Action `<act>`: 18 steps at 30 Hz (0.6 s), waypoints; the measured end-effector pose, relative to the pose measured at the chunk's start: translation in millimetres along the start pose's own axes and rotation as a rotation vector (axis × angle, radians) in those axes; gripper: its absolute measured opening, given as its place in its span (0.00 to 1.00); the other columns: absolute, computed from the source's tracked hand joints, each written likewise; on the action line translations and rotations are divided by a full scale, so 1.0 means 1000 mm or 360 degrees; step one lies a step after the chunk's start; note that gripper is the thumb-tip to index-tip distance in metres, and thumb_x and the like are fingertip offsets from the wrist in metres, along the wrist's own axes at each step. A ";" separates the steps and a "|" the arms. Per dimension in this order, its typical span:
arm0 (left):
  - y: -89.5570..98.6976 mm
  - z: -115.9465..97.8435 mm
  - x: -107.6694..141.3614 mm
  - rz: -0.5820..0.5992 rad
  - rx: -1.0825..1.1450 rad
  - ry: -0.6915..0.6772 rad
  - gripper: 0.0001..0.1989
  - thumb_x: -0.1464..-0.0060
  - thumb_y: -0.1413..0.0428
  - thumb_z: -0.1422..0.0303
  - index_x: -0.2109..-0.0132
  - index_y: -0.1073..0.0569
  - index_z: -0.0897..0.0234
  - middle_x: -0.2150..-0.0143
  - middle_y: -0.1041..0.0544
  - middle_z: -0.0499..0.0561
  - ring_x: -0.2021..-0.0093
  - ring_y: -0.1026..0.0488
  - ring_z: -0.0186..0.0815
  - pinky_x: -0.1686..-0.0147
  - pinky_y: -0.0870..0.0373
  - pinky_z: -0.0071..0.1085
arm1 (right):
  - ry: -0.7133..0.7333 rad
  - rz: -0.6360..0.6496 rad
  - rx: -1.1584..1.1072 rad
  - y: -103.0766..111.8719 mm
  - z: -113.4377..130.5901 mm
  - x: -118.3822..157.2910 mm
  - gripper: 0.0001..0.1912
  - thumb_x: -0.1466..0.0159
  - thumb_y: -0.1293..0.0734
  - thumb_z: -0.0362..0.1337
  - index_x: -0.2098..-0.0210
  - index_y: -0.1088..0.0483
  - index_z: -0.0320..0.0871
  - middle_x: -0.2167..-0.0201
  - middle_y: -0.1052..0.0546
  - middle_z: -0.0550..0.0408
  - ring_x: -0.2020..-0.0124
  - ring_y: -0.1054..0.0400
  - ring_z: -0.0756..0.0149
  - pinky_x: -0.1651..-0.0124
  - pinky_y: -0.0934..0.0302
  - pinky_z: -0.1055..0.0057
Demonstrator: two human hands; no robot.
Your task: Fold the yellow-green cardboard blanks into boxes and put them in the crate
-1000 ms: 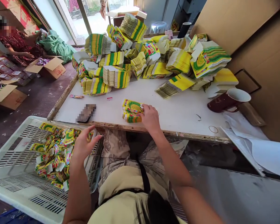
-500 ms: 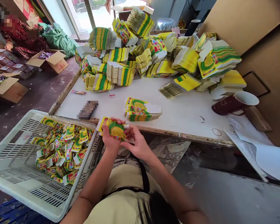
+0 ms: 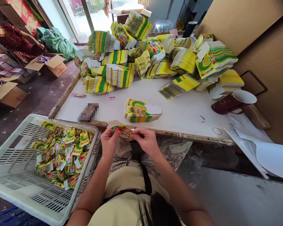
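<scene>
Both my hands grip a small yellow, green and red cardboard box (image 3: 123, 130) at the table's front edge. My left hand (image 3: 109, 142) pinches its left end, thumb on the near face. At the right end my right hand (image 3: 145, 140) has its thumb and fingers closed on it; the fingertips behind are partly hidden. Just beyond lies a stack of flat printed cartons (image 3: 141, 110) on the white table (image 3: 184, 116). To my left, a white plastic basket (image 3: 8, 164) holds many small boxes (image 3: 69, 150) of the same print.
Bundled flat cartons (image 3: 120, 75) are heaped along the table's back. A dark red mug (image 3: 234, 102), a rubber band (image 3: 217, 131) and white sheets (image 3: 273, 157) lie to the right. A blurred phone-like item (image 3: 88, 112) rests at the left. Beyond, a person (image 3: 21, 40) is near open cardboard boxes (image 3: 58, 64).
The box has turned in my hands, so a red-printed side now faces me instead of the broad yellow-green face. My right hand has moved up and closed on its right end.
</scene>
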State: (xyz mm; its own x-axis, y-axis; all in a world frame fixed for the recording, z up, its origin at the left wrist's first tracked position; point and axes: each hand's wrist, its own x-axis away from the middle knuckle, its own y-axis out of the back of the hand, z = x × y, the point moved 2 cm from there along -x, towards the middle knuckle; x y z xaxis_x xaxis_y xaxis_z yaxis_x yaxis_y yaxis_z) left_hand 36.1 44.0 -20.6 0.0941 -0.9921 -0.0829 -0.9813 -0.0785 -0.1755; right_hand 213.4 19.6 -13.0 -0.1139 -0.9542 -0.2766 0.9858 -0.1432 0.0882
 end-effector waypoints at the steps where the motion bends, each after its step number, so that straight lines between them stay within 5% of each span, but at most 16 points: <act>1: 0.004 -0.006 -0.003 0.0093 -0.0034 -0.0044 0.23 0.55 0.33 0.55 0.53 0.23 0.60 0.57 0.19 0.53 0.57 0.22 0.39 0.53 0.27 0.35 | 0.0123 -0.0036 0.0140 0.007 0.003 -0.001 0.06 0.38 0.30 0.40 0.69 0.23 0.45 0.73 0.21 0.57 0.71 0.29 0.64 0.66 0.34 0.67; 6: 0.014 -0.053 -0.009 0.0591 -0.0630 -0.0461 0.54 0.64 0.37 0.39 0.33 0.42 0.58 0.33 0.37 0.63 0.33 0.40 0.53 0.36 0.42 0.48 | 0.0779 0.0002 0.0974 0.026 0.020 -0.002 0.11 0.33 0.35 0.31 0.61 0.22 0.52 0.63 0.18 0.59 0.57 0.28 0.62 0.42 0.41 0.56; 10: -0.001 -0.053 -0.001 0.0890 -0.1355 -0.0324 0.47 0.60 0.31 0.53 0.36 0.40 0.60 0.40 0.29 0.60 0.41 0.30 0.52 0.42 0.34 0.47 | 0.1057 0.0182 0.0985 0.015 0.031 0.007 0.13 0.32 0.37 0.32 0.56 0.24 0.55 0.53 0.21 0.62 0.42 0.34 0.62 0.29 0.60 0.51; 12: -0.007 -0.044 0.002 0.0833 -0.1475 -0.0217 0.38 0.54 0.34 0.59 0.38 0.39 0.60 0.48 0.24 0.56 0.49 0.25 0.47 0.50 0.28 0.43 | 0.0860 0.0009 0.0746 0.011 0.031 0.010 0.16 0.34 0.33 0.38 0.47 0.29 0.53 0.39 0.30 0.55 0.34 0.43 0.55 0.28 0.62 0.46; 14: -0.011 -0.037 0.006 0.0750 -0.1516 -0.0272 0.37 0.52 0.36 0.62 0.38 0.41 0.60 0.48 0.25 0.56 0.50 0.24 0.46 0.51 0.27 0.41 | 0.0462 -0.0181 0.0358 0.010 0.024 0.010 0.29 0.36 0.32 0.47 0.37 0.38 0.50 0.32 0.41 0.48 0.31 0.50 0.50 0.29 0.58 0.45; 18: -0.019 -0.029 0.015 0.0967 -0.1480 -0.0516 0.45 0.50 0.38 0.66 0.31 0.53 0.57 0.38 0.33 0.59 0.44 0.28 0.45 0.48 0.29 0.39 | -0.0442 0.0068 -0.0565 -0.002 0.000 0.010 0.29 0.35 0.37 0.55 0.39 0.35 0.49 0.38 0.31 0.51 0.36 0.40 0.54 0.33 0.46 0.52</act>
State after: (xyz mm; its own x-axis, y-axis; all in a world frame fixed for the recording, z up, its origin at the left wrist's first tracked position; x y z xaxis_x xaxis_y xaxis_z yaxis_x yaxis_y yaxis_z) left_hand 50.9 28.0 10.1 -0.5289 -0.8299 -0.1777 -0.6115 0.2275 0.7579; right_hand 209.8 10.4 -16.1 -0.0531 -0.9986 -0.0081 0.9662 -0.0493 -0.2530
